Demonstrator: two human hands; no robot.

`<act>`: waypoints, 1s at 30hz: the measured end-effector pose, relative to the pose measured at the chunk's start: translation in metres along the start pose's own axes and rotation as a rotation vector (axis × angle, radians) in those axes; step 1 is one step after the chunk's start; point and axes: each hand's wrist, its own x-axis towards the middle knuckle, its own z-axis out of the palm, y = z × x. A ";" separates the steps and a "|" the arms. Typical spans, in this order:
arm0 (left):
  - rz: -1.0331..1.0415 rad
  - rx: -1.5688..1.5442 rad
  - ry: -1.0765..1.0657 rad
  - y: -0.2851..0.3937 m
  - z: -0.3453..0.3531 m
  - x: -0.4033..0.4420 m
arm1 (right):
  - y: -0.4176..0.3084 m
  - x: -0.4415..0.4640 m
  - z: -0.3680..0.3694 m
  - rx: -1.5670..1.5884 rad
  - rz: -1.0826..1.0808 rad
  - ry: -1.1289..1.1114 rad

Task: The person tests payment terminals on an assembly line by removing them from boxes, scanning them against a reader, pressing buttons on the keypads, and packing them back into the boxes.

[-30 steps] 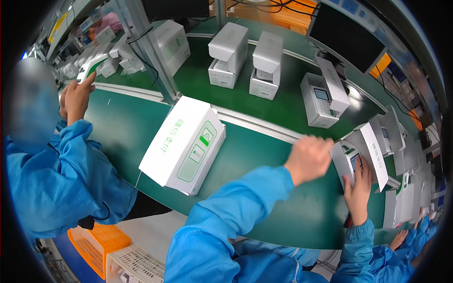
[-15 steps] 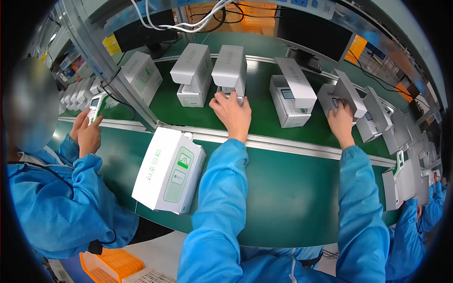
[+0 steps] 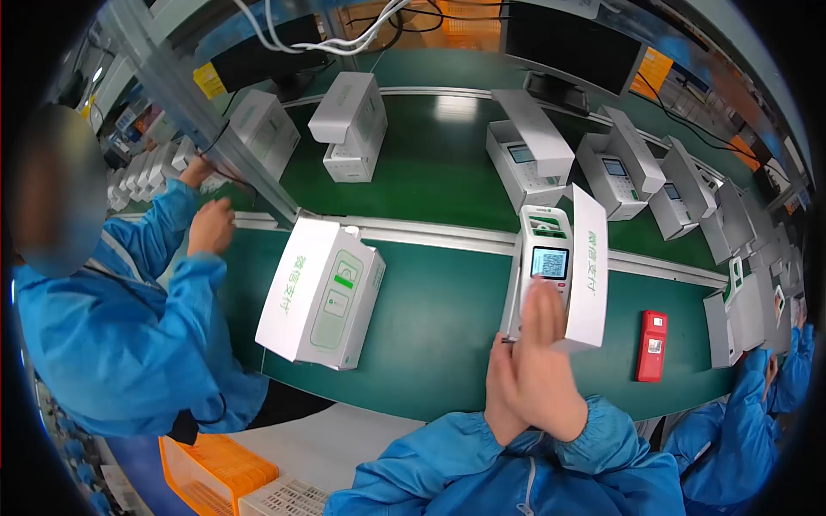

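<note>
Both hands had come back from the belt since the earlier frame, and one lidded box had gone from the row. Right hand (image 3: 551, 378): fingers straight, nothing gripped, tips over the lower part of a white terminal (image 3: 548, 241). Left hand (image 3: 497, 387): at the lower end of an open white box (image 3: 588, 258); its fingers were hidden, so grip could not be told. The terminal sat inside that box, before the person, its screen (image 3: 549, 267) lit with a square pattern. Risks, in my judgement: box tipping or terminal sliding out, should the left hand be its only support; a stray keypress from the fingers so near; the upright lid (image 3: 589, 299) being knocked by the right wrist. Right of it, a red device (image 3: 651, 346) lay on the bench. To the left stood a closed carton (image 3: 318, 297), contents unseen. Beyond, on the green belt (image 3: 422, 172), a half-open box (image 3: 527, 159) and its neighbour (image 3: 619, 176) each showed a terminal; under the lid of the leftmost half-open box (image 3: 348, 125), contents were mostly hidden.
</note>
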 end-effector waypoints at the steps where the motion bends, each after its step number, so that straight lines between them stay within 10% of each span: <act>1: 0.006 -0.049 -0.037 0.006 0.003 -0.002 | 0.010 -0.002 -0.006 -0.037 0.023 0.025; 6: 0.178 0.251 -0.331 0.026 0.029 -0.004 | 0.043 0.021 -0.015 -0.081 0.208 0.273; 13: 0.204 0.098 -0.180 0.022 0.025 0.018 | 0.072 0.067 -0.012 -0.276 0.288 0.029; 21: 0.064 -0.224 -0.029 -0.009 -0.023 0.025 | 0.087 0.047 -0.014 0.327 0.222 0.292; 24: -0.263 -0.747 -0.118 0.011 -0.056 0.050 | 0.066 0.031 -0.027 1.052 0.240 0.148; 30: -0.296 -0.787 -0.574 0.025 -0.072 0.073 | 0.043 0.021 -0.051 1.156 0.123 0.006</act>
